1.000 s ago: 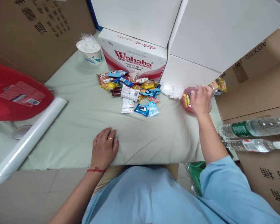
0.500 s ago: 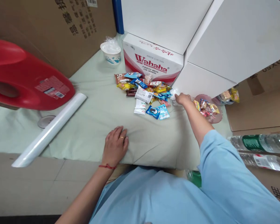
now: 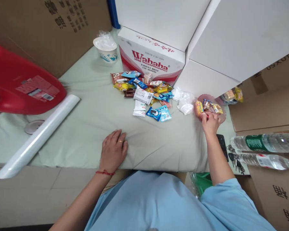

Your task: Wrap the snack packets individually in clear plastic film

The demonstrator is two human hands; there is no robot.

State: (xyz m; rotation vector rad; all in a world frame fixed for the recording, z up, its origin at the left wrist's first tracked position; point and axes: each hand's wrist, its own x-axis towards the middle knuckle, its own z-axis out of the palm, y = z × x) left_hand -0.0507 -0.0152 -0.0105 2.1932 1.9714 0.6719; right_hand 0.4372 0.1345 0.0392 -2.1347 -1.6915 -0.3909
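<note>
My left hand [image 3: 113, 149] lies palm down on the pale green cloth [image 3: 156, 141] near its front edge, fingers stretched out and holding nothing. At the right, my right hand [image 3: 211, 123] reaches over the near rim of a translucent pink bowl [image 3: 222, 118], its fingers closed on a small red-wrapped snack [image 3: 207, 116], mostly hidden by them. Several other wrapped snacks [image 3: 208, 105] lie in the bowl. A crumpled clear plastic bag [image 3: 185, 103] rests just left of it. Farther left is a loose pile of packaged snacks [image 3: 143, 93], with white and blue packets at its front.
Behind the pile stands a Wahaha carton [image 3: 151, 59], with a paper cup [image 3: 106, 49] to its left. A red jug [image 3: 26, 80] and a white roll [image 3: 38, 138] occupy the left. Keys [image 3: 235, 160], a dark phone-like object [image 3: 222, 146] and water bottles [image 3: 267, 142] lie right.
My right hand has moved right and nearer, from the plastic bag to the bowl, and has closed on a red-wrapped snack. The bag lies released. My left hand stays on the cloth.
</note>
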